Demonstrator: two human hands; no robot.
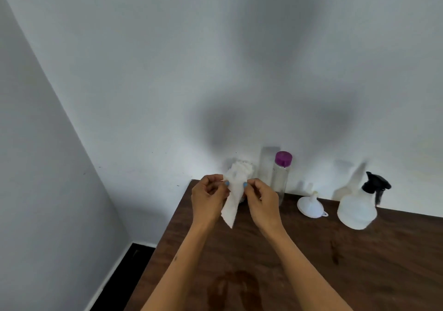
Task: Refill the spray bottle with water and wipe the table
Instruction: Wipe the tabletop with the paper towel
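Both hands are raised over the back left corner of the dark wooden table (311, 262). My left hand (208, 198) and my right hand (261, 202) each pinch an upper edge of a white paper towel (231, 205), which hangs down between them. Behind the towel, against the wall, is a bunch of more white paper (242, 168). The white spray bottle (357, 208) with a black trigger head stands at the back right. A wet patch (235, 289) darkens the near part of the table.
A clear water bottle (280, 178) with a purple cap stands by the wall, right of my hands. A white funnel (310, 206) lies beside it. A smaller wet streak (335, 253) marks the table at right. The table's left edge drops to the floor.
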